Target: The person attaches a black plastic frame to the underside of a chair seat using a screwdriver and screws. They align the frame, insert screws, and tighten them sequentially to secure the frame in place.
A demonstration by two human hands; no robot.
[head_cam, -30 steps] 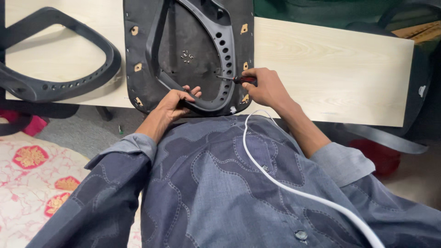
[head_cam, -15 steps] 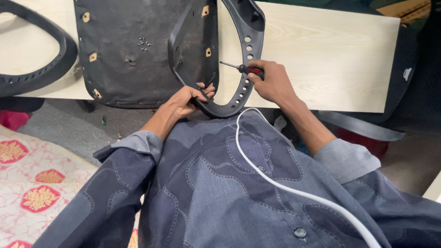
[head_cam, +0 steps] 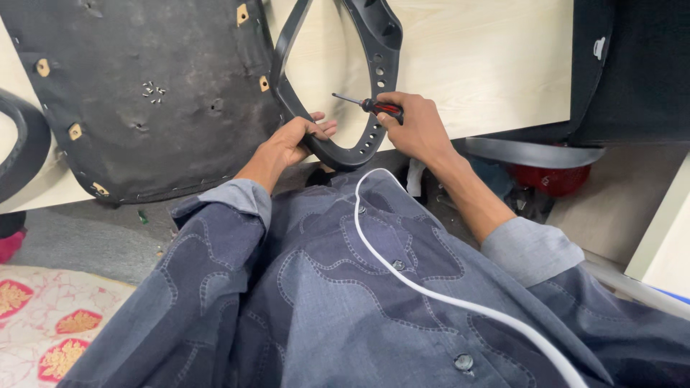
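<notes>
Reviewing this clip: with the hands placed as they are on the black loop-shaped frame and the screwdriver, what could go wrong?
1. The screwdriver tip points toward the left hand gripping the black plastic frame; a slip might jab it.
2. The small loose screws lie unboxed on the dark seat panel; a nudge could scatter them.
3. The white cable hangs near the right hand and may snag.

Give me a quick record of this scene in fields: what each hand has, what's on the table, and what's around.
left hand: grips the lower curve of the black plastic frame
right hand: holds a screwdriver with red and black handle, tip pointing left
frame: curved, with a row of holes, lying on the table
seat pad: black, underside up, left of the frame
screws: small cluster lying on the seat pad
white cable: runs across the person's blue shirt
</notes>
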